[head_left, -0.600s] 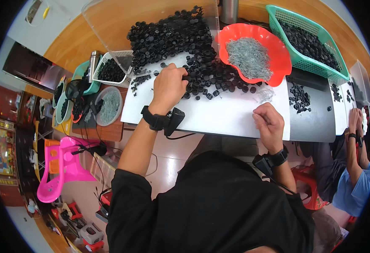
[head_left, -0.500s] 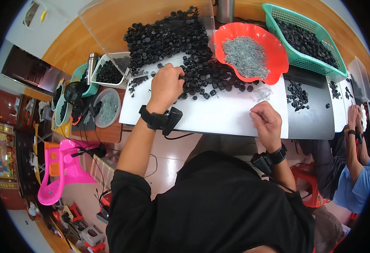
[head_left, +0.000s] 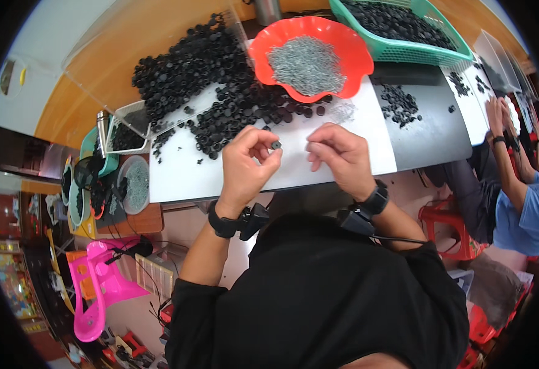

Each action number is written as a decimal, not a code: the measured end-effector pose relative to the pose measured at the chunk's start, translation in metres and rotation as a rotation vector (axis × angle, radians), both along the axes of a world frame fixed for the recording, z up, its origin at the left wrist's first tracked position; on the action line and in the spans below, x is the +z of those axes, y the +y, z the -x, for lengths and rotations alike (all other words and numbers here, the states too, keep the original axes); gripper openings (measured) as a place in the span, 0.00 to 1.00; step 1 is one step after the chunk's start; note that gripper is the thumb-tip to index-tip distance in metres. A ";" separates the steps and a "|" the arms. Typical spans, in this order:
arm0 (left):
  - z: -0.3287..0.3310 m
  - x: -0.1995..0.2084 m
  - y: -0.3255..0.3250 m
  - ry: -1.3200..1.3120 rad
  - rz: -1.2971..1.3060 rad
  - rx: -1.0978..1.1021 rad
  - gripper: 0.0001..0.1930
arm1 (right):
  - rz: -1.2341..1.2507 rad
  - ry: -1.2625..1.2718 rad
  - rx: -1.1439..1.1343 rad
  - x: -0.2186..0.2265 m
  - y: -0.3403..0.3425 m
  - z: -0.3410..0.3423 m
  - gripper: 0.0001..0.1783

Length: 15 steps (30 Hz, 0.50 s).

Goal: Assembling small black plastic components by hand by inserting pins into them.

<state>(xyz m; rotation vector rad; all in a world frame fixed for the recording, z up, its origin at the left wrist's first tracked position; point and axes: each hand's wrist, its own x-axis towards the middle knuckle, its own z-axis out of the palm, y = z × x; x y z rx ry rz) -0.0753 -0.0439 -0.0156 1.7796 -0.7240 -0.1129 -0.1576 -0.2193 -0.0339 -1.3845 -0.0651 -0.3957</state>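
My left hand is raised over the near part of the white work surface. Between its thumb and fingers it pinches a small black plastic part. Just to the right, my right hand faces it with thumb and fingertips drawn together; whatever they may hold is too small to see. The two hands do not touch. Beyond them spreads a pile of black plastic caps. A red scalloped bowl heaped with thin metal pins stands behind my right hand, with a few loose pins nearer.
A green basket of black parts stands at the back right. Small black parts lie on a dark board. White and green baskets and a tub of pins are at the left. Another person's hands work at far right.
My left hand has come back from the pile toward me with a small black part in it. My right hand has moved left, closer to it. The head view has shifted.
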 end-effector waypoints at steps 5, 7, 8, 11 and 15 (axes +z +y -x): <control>0.018 -0.015 -0.018 0.050 0.038 -0.053 0.10 | 0.086 -0.033 -0.027 -0.006 0.004 -0.004 0.04; 0.019 -0.017 -0.018 0.037 0.036 -0.053 0.10 | 0.103 -0.039 -0.059 -0.006 0.006 -0.004 0.04; 0.019 -0.019 -0.018 0.035 0.049 -0.055 0.10 | 0.239 -0.079 -0.092 -0.007 0.006 -0.004 0.04; 0.017 -0.021 -0.018 0.040 0.072 -0.057 0.10 | 0.399 -0.123 -0.154 -0.006 0.008 -0.005 0.05; 0.018 -0.023 -0.018 0.030 0.095 -0.059 0.11 | 0.464 -0.138 -0.224 -0.008 0.011 -0.004 0.04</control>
